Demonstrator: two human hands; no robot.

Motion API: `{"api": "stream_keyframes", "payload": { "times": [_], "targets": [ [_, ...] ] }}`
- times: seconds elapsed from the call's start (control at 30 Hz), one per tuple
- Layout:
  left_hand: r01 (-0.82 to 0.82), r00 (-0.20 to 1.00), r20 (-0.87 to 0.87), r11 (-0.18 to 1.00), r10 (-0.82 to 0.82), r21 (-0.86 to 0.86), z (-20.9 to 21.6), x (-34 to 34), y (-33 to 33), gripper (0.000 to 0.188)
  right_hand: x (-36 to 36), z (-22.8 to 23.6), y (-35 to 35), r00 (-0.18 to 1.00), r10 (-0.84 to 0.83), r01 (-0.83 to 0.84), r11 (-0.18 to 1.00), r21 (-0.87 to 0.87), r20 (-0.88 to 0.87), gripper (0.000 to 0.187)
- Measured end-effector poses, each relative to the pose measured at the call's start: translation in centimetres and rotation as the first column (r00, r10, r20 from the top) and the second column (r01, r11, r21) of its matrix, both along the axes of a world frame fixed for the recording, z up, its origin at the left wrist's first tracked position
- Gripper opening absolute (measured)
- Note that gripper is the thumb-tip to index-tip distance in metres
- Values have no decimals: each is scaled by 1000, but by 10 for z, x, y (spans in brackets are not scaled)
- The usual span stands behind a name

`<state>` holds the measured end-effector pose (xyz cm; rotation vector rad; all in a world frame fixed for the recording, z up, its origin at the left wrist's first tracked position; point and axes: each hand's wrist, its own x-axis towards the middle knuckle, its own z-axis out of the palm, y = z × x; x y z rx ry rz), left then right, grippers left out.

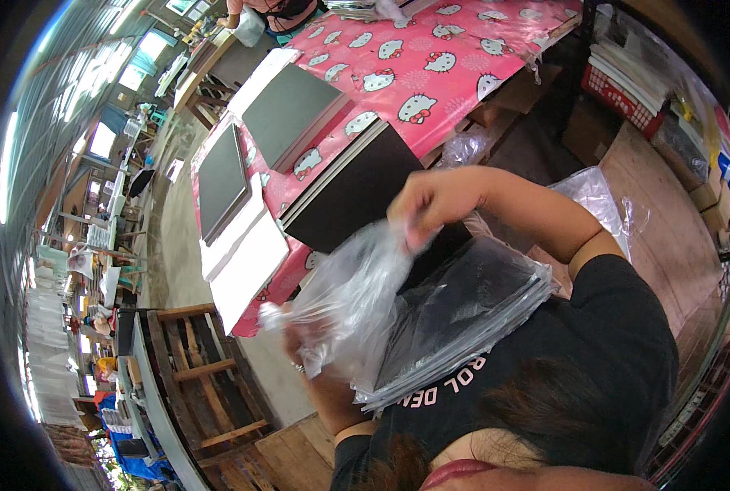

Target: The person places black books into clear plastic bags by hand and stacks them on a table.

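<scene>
A clear plastic bag (348,286) is stretched between my two hands in front of my chest. My right hand (438,204), slightly blurred, pinches its upper right edge. My left hand (298,335) grips its lower left side, with the fingers partly covered by the crumpled film. Just beneath, a stack of clear plastic bags (483,315) lies against my shirt, with something black showing through. Beyond my right hand, a stack of black flat panels (352,184) rests at the table's near edge, partly hidden by the bag and hand.
The pink table cover (455,90) carries white cat faces. On it are another dark stack (291,114), a dark flat panel (224,184) and white sheets (250,254). A wooden pallet (205,368) stands lower left, a red crate (623,90) far right. Another person (279,12) is at the far end.
</scene>
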<state>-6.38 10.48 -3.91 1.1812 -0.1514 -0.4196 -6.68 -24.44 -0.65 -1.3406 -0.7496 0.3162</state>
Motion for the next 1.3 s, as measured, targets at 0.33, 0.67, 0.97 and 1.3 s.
{"api": "stream_keyframes", "payload": {
  "times": [0.33,0.67,0.97,1.3],
  "targets": [
    [187,982,113,889,-153,-418,-22,37,29,42,4,-4,-18,997,-35,22,984,-176,-71,16],
    [252,961,125,968,-249,-11,-51,35,25,35,22,1,-23,956,-189,199,980,21,-225,17],
    [290,913,168,880,-373,375,-41,23,-27,55,16,22,-11,952,-269,303,740,600,-149,16],
    [235,971,165,817,-173,-527,-28,57,13,37,7,11,-45,997,12,-22,990,-138,-74,40]
  ]
}}
